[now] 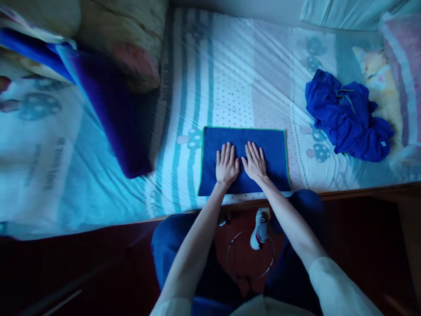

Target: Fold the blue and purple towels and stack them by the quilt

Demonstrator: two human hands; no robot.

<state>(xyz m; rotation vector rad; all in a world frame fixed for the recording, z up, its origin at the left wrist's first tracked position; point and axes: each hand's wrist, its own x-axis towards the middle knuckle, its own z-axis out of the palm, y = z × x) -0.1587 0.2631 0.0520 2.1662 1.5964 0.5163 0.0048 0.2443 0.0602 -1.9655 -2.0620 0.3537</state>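
Observation:
A dark blue cloth with a green edge lies spread as a flat rectangle near the front edge of the bed. On its left half rests my left hand, palm down with the fingers stretched out. My right hand lies flat on the cloth too, just to the right, its fingers slightly apart. The two thumbs point toward each other with a small gap between them. Neither hand grips anything.
A crumpled blue cloth lies at the right, beside a pillow. To the left, a long blue-purple item leans near a large cushion. Patterned sheet covers the bed. A shoe shows below the bed edge.

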